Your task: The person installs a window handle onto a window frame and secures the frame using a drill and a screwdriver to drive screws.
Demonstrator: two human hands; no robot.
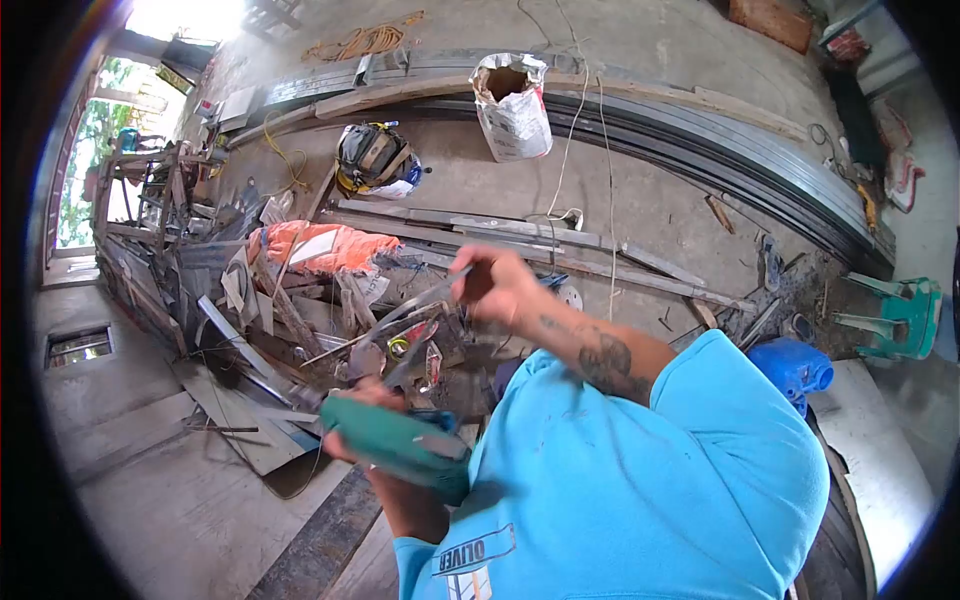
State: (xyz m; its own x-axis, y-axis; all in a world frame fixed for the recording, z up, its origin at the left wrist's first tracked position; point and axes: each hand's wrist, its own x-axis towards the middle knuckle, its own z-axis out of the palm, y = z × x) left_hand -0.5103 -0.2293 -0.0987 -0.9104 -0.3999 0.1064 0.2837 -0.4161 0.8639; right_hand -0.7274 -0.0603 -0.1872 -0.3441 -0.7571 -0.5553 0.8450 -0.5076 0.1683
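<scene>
My left hand (365, 405) is wrapped round a green power tool (395, 438), blurred by motion and held close to my body. Its exact kind is hard to make out. Higher in the view, my right hand (492, 285) has its fingers pinched on one end of a thin grey strip (425, 298). The strip slants down toward the left hand, and its far end is lost among the clutter behind. Below both hands lies a heap of scrap wood and metal pieces (285, 310), with an orange sack (325, 248) on it.
An open white sack (515, 125) stands beside long metal bars (680, 135). A backpack (375, 160) sits on the floor. At right are a blue jug (790, 368) and a green plastic chair (905, 318). Cords (607, 180) hang across the view.
</scene>
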